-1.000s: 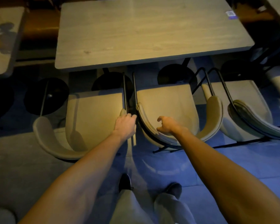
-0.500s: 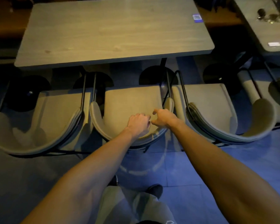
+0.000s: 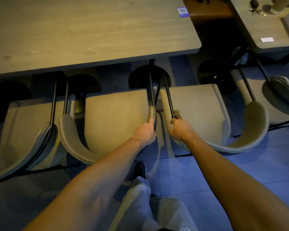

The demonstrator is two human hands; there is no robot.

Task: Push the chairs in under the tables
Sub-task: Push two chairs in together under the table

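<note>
Layout: middle chair (image 3: 113, 117) and right chair (image 3: 198, 104) are standing side by side at centre frame, seats showing clear of the table's (image 3: 90, 34) near edge.
Left hand (image 3: 146, 130): gripping the middle chair's right-side armrest tip, fingers curling round it.
Right hand (image 3: 180, 129): seemingly clamping the right chair's left-side armrest; its fingers are hiding behind the knuckles.

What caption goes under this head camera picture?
Left hand grips the middle chair, right hand the right chair, at the wooden table.

QR-code sticker (image 3: 182, 11) on table (image 3: 90, 34); print unreadable.
</note>
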